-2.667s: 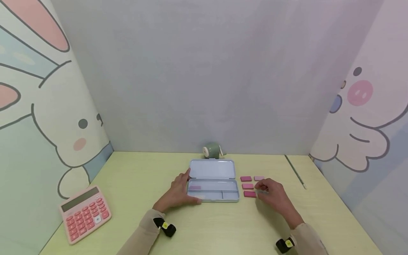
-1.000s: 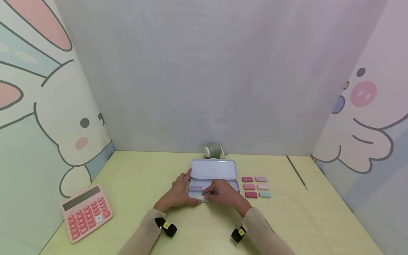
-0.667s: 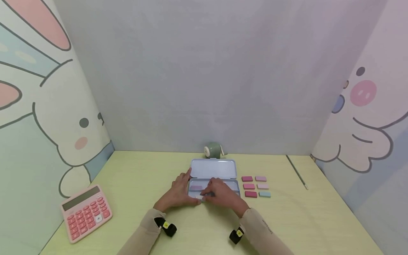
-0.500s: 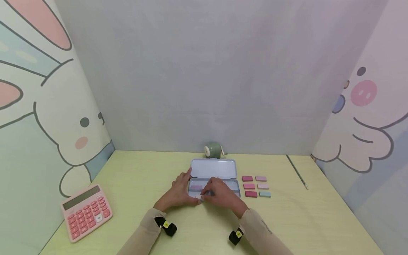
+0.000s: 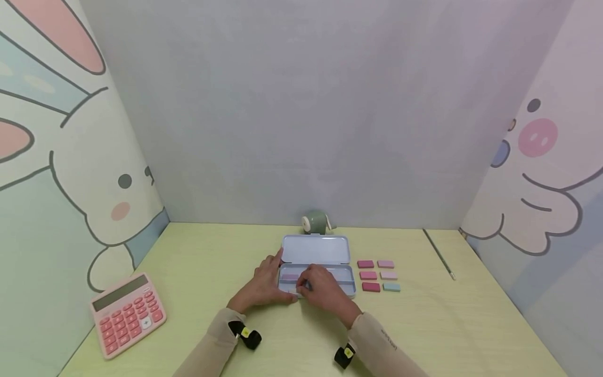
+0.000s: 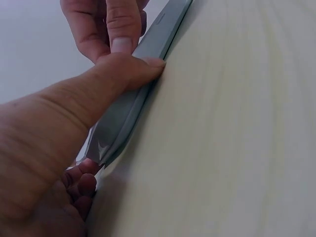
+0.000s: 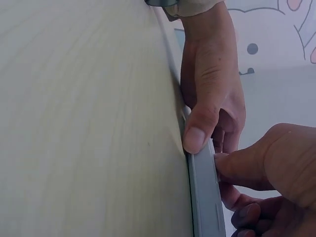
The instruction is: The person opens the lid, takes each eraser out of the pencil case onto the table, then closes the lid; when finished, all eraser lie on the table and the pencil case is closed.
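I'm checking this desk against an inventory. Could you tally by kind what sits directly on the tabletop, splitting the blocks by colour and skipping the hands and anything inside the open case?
Pinkish small blocks: 5
Light blue small block: 1
Open pale blue case: 1
Pink calculator: 1
Pencil: 1
Green crank-handled device: 1
Total: 10

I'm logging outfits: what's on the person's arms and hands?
Left hand and right hand are bare. Both sleeves are beige; the right one has dark lettering, too small to read. Each wrist bears a black camera with a yellow patch.
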A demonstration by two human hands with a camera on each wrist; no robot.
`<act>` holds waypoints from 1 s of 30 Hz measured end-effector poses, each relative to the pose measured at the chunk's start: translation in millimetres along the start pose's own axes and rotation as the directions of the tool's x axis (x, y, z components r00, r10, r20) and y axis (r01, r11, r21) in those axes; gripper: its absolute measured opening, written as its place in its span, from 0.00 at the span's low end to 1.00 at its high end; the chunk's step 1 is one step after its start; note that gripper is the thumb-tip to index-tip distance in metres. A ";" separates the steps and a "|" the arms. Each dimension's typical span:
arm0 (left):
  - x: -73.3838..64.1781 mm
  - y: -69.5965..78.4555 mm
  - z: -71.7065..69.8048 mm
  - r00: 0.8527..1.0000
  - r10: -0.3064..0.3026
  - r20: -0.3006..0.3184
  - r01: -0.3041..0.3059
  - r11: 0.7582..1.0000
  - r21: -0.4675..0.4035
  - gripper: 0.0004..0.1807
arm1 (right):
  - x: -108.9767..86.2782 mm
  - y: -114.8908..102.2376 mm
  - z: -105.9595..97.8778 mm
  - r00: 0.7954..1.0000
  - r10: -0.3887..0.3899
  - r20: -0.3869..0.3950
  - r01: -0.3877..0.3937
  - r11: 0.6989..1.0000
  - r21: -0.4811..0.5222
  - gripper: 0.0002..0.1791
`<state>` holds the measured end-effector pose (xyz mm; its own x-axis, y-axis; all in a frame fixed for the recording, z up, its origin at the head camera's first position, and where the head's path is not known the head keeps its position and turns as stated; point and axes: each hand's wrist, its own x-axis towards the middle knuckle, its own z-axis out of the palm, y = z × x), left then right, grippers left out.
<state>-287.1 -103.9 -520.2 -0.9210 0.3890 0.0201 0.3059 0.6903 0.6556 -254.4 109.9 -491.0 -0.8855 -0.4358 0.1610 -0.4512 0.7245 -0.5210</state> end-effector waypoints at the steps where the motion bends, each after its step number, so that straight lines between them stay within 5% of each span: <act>1: -0.2 0.0 0.0 1.000 0.003 0.000 -0.003 1.000 -0.002 0.77 | -0.1 -0.9 0.4 1.000 -0.002 0.000 0.002 1.000 -0.004 0.03; 7: -0.2 -0.2 0.5 1.000 -0.006 -0.002 0.006 1.000 -0.014 0.78 | -1.2 -4.1 0.9 1.000 0.027 0.000 -0.027 1.000 -0.006 0.04; 18: 0.4 -0.2 1.3 0.999 -0.032 0.004 0.032 0.999 0.005 0.78 | -15.9 7.9 -22.0 0.993 0.113 -0.036 -0.107 0.985 0.133 0.09; 30: 0.1 1.3 -0.1 0.999 -0.032 0.017 0.033 0.999 -0.004 0.77 | -36.7 21.9 -48.4 0.961 0.276 -0.018 -0.256 0.913 0.318 0.07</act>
<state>-286.8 -103.0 -519.3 -0.9262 0.3769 -0.0142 0.2748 0.7002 0.6589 -237.1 167.6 -467.8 -0.9775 -0.2093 0.0262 -0.1502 0.6033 -0.7832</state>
